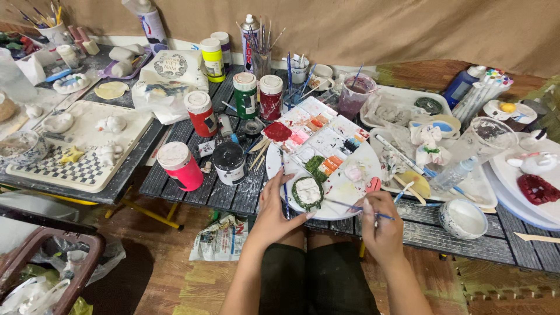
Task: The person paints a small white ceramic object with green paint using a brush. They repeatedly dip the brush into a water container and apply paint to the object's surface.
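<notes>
My left hand [274, 213] rests flat on the near edge of the slatted black table, fingertips touching the rim of a round white plate [341, 201]. A small white plaster piece with a green painted border [307, 193] lies on that plate just beside my fingers. My right hand [380, 224] grips a thin paintbrush [350, 205] whose tip points left toward the green-edged piece. A white palette with red, orange, green and black paint [318, 137] lies on the plate's far side.
Paint jars stand left of the plate: pink [181, 166], black [229, 163], red [201, 114], green [245, 95]. A small white bowl [462, 219] sits right of my right hand. A water cup with brushes [356, 93], trays with plaster figures [76, 140] and plates [525, 175] crowd the surface.
</notes>
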